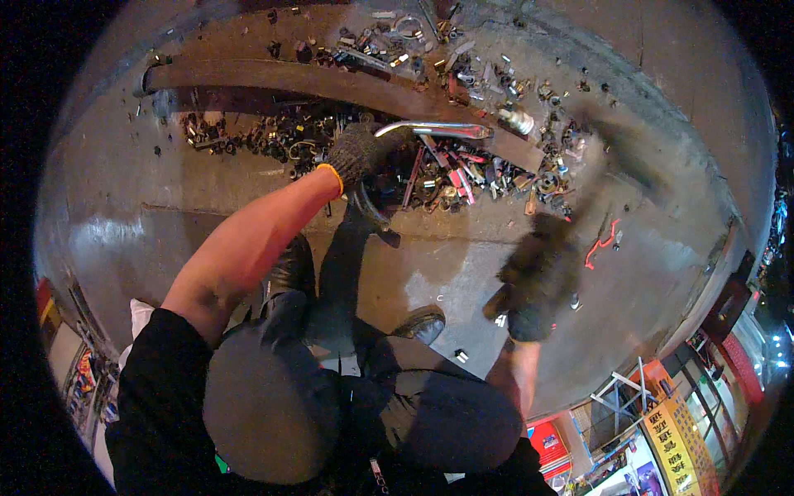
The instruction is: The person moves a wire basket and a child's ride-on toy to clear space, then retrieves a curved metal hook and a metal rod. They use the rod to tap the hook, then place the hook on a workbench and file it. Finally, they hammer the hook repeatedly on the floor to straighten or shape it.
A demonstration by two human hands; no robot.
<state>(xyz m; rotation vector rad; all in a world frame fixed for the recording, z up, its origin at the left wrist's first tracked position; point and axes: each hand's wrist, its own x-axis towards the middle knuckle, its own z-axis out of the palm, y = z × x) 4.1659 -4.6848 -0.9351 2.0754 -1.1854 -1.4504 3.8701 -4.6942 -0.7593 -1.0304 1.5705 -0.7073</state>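
My left hand [356, 155], in a dark knitted glove with an orange cuff, is closed around a bent chrome pipe [451, 130]. The pipe's straight, shiny end lies over a long rusty metal beam [273, 80]. A curved metal end [372, 210] shows below the same hand; whether it belongs to the pipe I cannot tell. Off to the right, my gloved right hand [538, 269] is closed on the handle of a hammer [633, 161], smeared by motion. The hammer's head is raised to the right of the beam.
Scrap metal pieces [451, 169] lie heaped along both sides of the beam. A red bent piece [602, 244] lies on the concrete floor [190, 190] at right. My shoe [422, 324] is near the middle. A yellow sign [668, 446] and a folding metal frame [620, 397] stand at lower right.
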